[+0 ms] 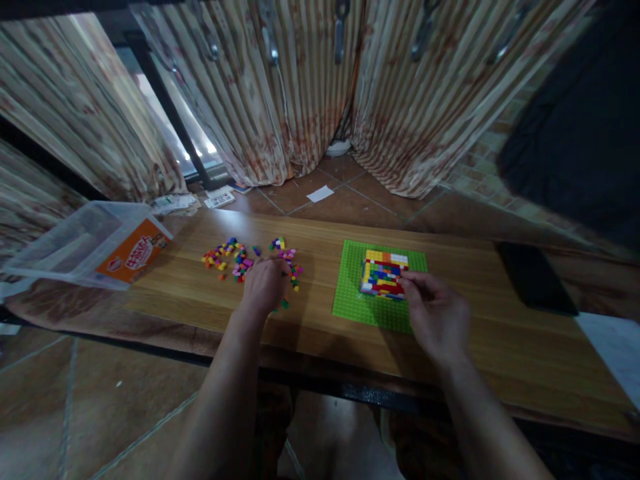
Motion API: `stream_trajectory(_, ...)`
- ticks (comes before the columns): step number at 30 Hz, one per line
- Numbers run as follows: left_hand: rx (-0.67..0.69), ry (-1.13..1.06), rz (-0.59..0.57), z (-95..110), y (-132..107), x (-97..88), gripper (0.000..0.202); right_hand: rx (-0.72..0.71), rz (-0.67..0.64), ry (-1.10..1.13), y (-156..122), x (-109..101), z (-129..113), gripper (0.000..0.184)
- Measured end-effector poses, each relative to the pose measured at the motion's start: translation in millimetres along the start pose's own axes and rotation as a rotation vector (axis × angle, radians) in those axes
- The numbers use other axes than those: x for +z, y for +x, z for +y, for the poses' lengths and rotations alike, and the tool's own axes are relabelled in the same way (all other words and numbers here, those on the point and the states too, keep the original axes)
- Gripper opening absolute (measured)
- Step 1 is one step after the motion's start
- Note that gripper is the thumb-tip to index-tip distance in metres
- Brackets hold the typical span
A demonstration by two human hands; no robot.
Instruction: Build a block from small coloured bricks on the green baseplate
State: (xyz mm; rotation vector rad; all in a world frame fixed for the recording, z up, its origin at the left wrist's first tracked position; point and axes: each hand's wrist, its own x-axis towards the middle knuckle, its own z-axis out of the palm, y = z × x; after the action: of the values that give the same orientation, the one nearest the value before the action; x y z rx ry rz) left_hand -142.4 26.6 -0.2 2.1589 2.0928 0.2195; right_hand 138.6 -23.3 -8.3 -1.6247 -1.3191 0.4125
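Observation:
A block structure of multicoloured toy bricks (pixel 384 273) stands on a green studded baseplate (pixel 350 293). Over its right edge, my right hand (pixel 437 310) has thumb and forefinger pinched together. The fingertips meet the bricks there, and whatever is between them is too small to make out. To the left, loose toy bricks (pixel 230 250) in many colours lie scattered on the wooden tabletop (pixel 313 320). My left hand (pixel 267 283) is down among them, back upward and fingers curled under. Its fingertips are hidden, and a few green bricks (pixel 284 304) lie close by its wrist side.
A clear plastic bin (pixel 75 240) with an orange label rests at the table's left end. On the right lie a dark flat device (pixel 535 277) and a white sheet (pixel 613 347). Beyond the table are tiled floor and striped curtains (pixel 290 100). A dark shape fills the upper right.

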Motion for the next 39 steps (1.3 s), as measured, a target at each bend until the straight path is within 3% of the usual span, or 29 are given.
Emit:
stream_trajectory(9,-0.079,-0.073,0.000,7,-1,-12.1,0.025,-0.032,-0.009,0.050,0,2,7,0.026)
stream_trajectory(14,0.075,-0.410,0.119,22,0,-2.9,0.018,-0.036,-0.002,0.049,0,2,3,0.024)
stream_trajectory(19,0.266,-0.633,0.130,59,-9,9.6,0.017,-0.032,-0.006,0.061,1,2,2,0.022)
stream_trajectory(24,0.309,-0.657,0.089,88,-16,14.5,0.016,-0.069,0.004,0.068,-1,3,2,0.021)
stream_trajectory(29,0.311,-0.716,0.073,102,-16,16.2,0.014,-0.255,0.000,0.043,-5,4,-5,0.018)
stream_trajectory(39,0.206,-1.301,-0.117,116,-14,22.8,0.008,-0.404,-0.134,0.070,-10,12,-16,0.022)
